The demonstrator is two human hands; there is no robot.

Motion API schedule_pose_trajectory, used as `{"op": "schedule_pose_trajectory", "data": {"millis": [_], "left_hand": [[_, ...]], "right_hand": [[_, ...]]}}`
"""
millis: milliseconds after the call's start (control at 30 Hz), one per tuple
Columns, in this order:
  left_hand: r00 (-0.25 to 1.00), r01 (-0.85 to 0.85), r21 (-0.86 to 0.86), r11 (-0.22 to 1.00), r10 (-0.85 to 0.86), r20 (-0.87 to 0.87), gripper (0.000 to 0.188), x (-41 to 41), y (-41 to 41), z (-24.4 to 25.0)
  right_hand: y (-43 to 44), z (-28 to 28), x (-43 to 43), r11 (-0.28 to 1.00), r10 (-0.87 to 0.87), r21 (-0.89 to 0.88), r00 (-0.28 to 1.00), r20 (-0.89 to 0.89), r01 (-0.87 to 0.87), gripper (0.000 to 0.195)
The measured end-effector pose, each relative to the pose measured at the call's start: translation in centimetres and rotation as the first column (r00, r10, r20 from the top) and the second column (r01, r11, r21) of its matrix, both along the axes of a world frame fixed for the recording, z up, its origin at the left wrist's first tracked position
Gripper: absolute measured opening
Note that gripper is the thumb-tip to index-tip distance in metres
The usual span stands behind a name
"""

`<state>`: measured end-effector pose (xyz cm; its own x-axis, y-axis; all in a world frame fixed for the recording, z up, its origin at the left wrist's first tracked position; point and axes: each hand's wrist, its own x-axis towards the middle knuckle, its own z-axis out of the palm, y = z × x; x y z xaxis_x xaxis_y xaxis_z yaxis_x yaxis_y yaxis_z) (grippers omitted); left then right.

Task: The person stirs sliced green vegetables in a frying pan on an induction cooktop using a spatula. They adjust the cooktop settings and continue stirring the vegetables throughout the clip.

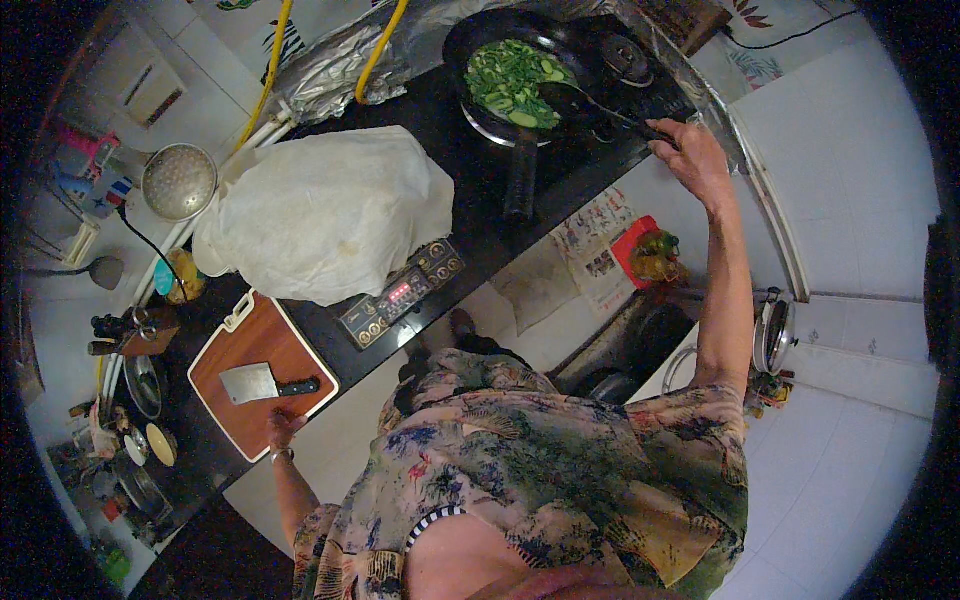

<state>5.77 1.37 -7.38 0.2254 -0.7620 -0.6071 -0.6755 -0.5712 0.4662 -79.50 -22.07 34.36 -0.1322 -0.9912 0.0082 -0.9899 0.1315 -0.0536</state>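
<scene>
My right hand (697,157) grips the dark handle of a cooking spatula (600,109). Its blade dips into sliced green vegetables (517,79), which look like cucumber with leafy greens. They lie in a black wok (465,45) on the stove, its handle (521,176) pointing towards me. My left hand (285,429) rests at the near edge of a brown cutting board (217,360) with a white rim; whether its fingers hold the edge is too dim to tell. Just beyond that hand, a cleaver (255,382) with a black handle lies flat on the board.
A white cloth (330,202) covers something bulky beside an induction cooker panel (401,292). Behind stand a jar (180,277), a knife block (150,334) and a hanging strainer (178,182). Crumpled foil (337,75) lines the wall. Below right sits a red container (637,251).
</scene>
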Motion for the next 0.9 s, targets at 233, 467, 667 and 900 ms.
{"op": "schedule_pose_trajectory", "data": {"millis": [233, 467, 667, 900], "left_hand": [[1.000, -0.009, 0.016, 1.000, 0.009, 0.026, 0.043, -3.1, -1.4, 2.9], [0.979, 0.118, 0.053, 0.992, -0.125, 0.159, 0.050, -6.1, -3.0, 5.4], [0.876, 0.291, 0.063, 0.955, -0.292, 0.384, 0.062, 2.9, 0.3, -3.4], [0.976, 0.114, 0.013, 0.993, -0.114, 0.184, 0.067, 1.4, 0.1, -2.3]], "right_hand": [[0.6, 0.1, 0.0, 0.993, 0.084, -0.087, 0.992, 0.094, -0.076, 0.035], [0.9, -1.0, 0.6, 0.995, 0.025, -0.098, 0.967, 0.252, 0.000, 0.034], [0.6, -4.2, 0.0, 0.996, 0.007, -0.086, 0.895, 0.447, 0.036, 0.033], [1.2, -3.8, 0.5, 0.977, -0.112, -0.096, 0.836, 0.538, 0.192, 0.035]]}}
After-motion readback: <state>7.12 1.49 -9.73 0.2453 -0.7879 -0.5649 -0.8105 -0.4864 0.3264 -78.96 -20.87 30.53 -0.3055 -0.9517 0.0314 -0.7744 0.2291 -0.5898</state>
